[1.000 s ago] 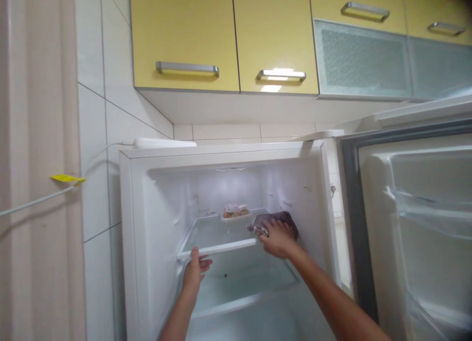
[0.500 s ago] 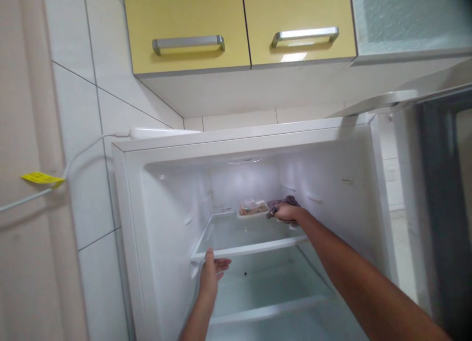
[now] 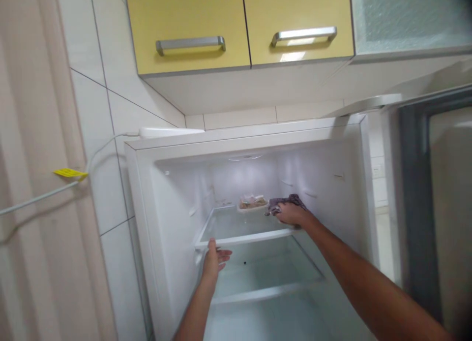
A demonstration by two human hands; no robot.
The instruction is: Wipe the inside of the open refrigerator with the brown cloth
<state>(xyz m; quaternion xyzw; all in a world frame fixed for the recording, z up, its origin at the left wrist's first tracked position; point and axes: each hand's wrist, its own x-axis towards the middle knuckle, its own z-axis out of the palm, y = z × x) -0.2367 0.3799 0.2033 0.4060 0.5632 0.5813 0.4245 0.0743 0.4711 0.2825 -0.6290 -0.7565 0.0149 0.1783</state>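
Note:
Inside an open fridge, my right hand (image 3: 290,213) is closed on a dark patterned cloth (image 3: 285,202), pressed down at the right side of the upper glass shelf (image 3: 236,223). Just left of the cloth, a small clear tray of food (image 3: 252,202) sits toward the back of that shelf; its contents are too small to name. My left hand (image 3: 215,258) is at the shelf's front left corner. Its thumb rests against the white front edge, while the fingers stretch out below it, apart and holding nothing.
A lower shelf (image 3: 254,295) lies beneath, with a small dark speck (image 3: 245,263) behind its front edge. The fridge door (image 3: 416,208) stands open at right. Yellow cabinets (image 3: 188,16) hang above, and a cable with a yellow tag (image 3: 70,173) runs along the left.
The view has shifted slightly, so the fridge appears a little higher and narrower. My right hand and the cloth have moved slightly toward the shelf's front; my left hand stays at the corner.

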